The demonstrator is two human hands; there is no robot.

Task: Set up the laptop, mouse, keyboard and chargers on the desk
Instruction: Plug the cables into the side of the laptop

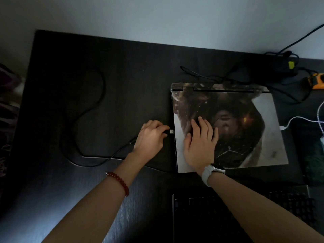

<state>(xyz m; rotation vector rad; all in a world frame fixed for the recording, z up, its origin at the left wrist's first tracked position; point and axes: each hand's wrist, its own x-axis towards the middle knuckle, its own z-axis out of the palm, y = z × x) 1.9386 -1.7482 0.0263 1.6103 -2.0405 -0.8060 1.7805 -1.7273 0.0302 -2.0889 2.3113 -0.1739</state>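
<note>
- A dark keyboard (pixel 245 216) lies at the lower right of the frame, on the near edge of the table (pixel 122 76), partly hidden under the right forearm.
- The left forearm comes in from the lower left and wears a red bead bracelet (pixel 119 182) at the wrist.
- The right forearm comes in from the lower right with a white watch (pixel 210 172) on the wrist.
- The right hand (pixel 199 146) lies flat on the closed laptop (pixel 245 128), its grip spread, fingers straight and pressing on the lid's lower left part.
- The laptop sits right of centre on the table, lid shut, covered with a dark printed picture on a pale ground; its hinge edge faces the far side.
- The left hand (pixel 150 137) is just left of the laptop, its grip pinching a USB plug (pixel 171 131) with curled fingers; the metal tip is at the laptop's left edge, and I cannot tell whether it is already in the port.
- From that plug a black cable (pixel 84 111) runs down and left, then loops widely over the left half of the table.
- A white cable (pixel 298 118) meets the laptop's right edge at the right of the frame.
- Farther off, at the upper right, a tangle of black charger cables (pixel 228 76) lies behind the laptop, with a yellow tag (pixel 291 64) on one.
- An orange object (pixel 317 83) sits at the far right edge; too cut off to tell what it is.
- A pale wall (pixel 157 18) fills the top of the frame.
</note>
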